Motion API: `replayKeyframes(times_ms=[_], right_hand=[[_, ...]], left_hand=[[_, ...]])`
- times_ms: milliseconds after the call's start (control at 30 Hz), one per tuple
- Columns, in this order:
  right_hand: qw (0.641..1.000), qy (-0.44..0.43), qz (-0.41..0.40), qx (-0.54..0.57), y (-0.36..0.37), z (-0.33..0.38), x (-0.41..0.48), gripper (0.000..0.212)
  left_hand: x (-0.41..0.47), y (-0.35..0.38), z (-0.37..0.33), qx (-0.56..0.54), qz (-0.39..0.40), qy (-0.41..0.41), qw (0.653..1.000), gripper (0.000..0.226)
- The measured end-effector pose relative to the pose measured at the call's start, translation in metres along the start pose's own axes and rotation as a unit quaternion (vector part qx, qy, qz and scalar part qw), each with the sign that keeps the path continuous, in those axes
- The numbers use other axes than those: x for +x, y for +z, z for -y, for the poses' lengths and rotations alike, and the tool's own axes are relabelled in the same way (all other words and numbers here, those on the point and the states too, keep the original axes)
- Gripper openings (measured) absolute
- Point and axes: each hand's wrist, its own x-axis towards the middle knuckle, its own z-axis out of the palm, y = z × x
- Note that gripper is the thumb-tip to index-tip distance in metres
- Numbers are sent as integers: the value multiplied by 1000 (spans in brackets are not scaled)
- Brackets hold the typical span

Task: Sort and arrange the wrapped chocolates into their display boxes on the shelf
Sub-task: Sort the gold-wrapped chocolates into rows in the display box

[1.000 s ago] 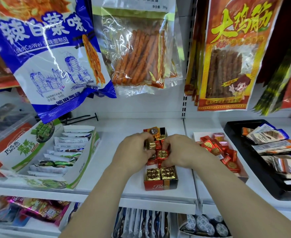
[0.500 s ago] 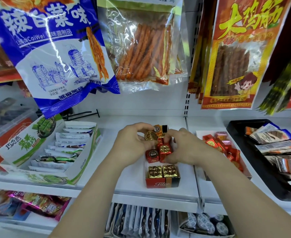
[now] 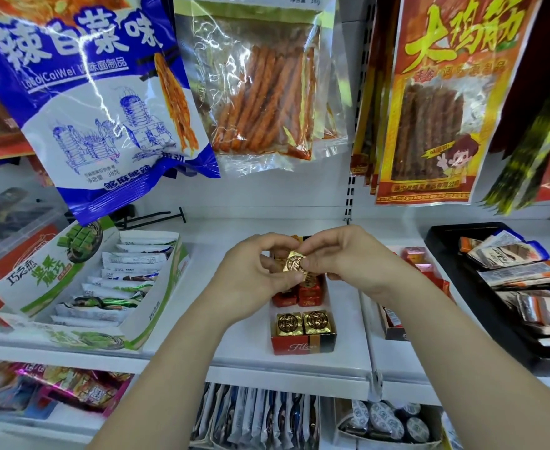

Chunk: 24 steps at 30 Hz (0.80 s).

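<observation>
White shelf (image 3: pixel 250 352) carries a red box (image 3: pixel 302 345) with 2 gold chocolates (image 3: pixel 288 323) at its front and red chocolates (image 3: pixel 309 293) behind, while just above it the left hand (image 3: pixel 250 277) and right hand (image 3: pixel 358 261) both pinch 1 gold piece (image 3: pixel 294 265) between curled fingers (image 3: pixel 315 262).

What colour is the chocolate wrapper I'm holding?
The held chocolate is gold foil; head view.

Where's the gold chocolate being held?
In the head view's centre, the gold chocolate is pinched between the left hand and right hand, above the red display box.
</observation>
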Motion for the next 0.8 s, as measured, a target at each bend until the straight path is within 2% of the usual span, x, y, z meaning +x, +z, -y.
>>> replayKeyframes(times_ms=[200,333,400,533,700,800], right_hand=[[999,-1,1,-32,1,-4,2,16],[991,-30,-49,-119,-6,-10,6,7],[985,-32,-41,-167,-8,-14,5,9],[967,-42,-23,-249,-7,-17,2,7],[938,-41,-23,-344,-2,-19,1,23],[924,-45,-32,-377,1,-20,0,25]], left_hand=[[0,-1,0,33,-18,-47,998,21],[0,4,0,75,-28,-91,993,21],[-1,6,1,116,-12,-101,988,21],[-2,8,1,174,28,-105,979,19],[-3,7,-1,209,51,-91,972,13],[-3,8,1,241,67,-75,965,11]])
